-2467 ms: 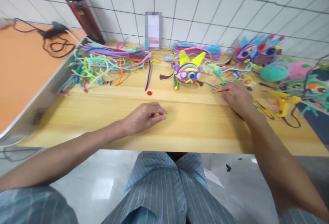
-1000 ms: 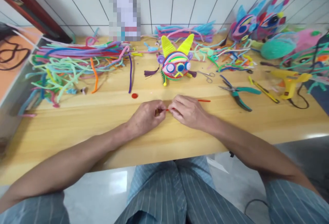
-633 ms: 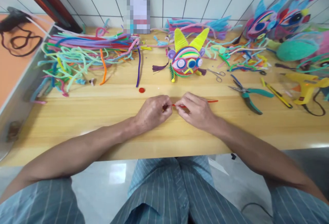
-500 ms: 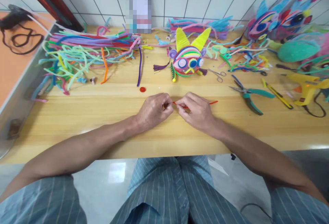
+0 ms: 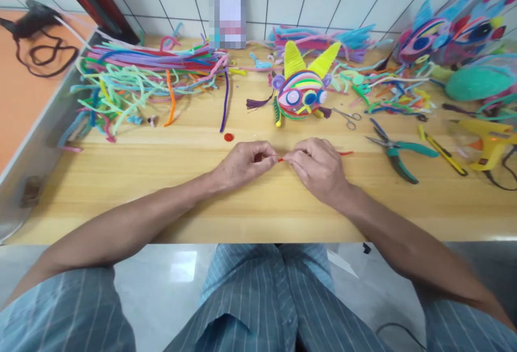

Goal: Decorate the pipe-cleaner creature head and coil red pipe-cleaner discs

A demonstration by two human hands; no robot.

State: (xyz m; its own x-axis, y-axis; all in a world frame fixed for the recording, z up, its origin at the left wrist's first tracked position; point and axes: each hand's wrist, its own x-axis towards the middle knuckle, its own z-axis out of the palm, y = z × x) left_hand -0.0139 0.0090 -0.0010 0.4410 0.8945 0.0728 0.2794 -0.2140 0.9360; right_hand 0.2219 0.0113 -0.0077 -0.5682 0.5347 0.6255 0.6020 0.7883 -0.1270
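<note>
Between my two hands runs a red pipe cleaner (image 5: 346,153), its free end sticking out past the right hand. My left hand (image 5: 246,164) pinches one end between thumb and fingertips. Close beside it, my right hand (image 5: 319,168) pinches the same piece, and its fingers cover most of the length. A small red coiled disc (image 5: 229,137) lies on the table just beyond my left hand. Farther back sits a colourful pipe-cleaner figure (image 5: 302,96) with yellow ears, round eyes and purple tassels.
Pipe cleaners (image 5: 153,61) are heaped at the back left, near a single purple one (image 5: 224,101). To the right lie small scissors (image 5: 348,119), pliers (image 5: 399,152), a yellow utility knife (image 5: 444,152) and a glue gun (image 5: 487,142). More figures (image 5: 424,39) stand back right.
The view has shifted slightly, so the table things appear farther right. My left fingers have straightened a little at the pinch, and both hands still grip the red pipe cleaner.
</note>
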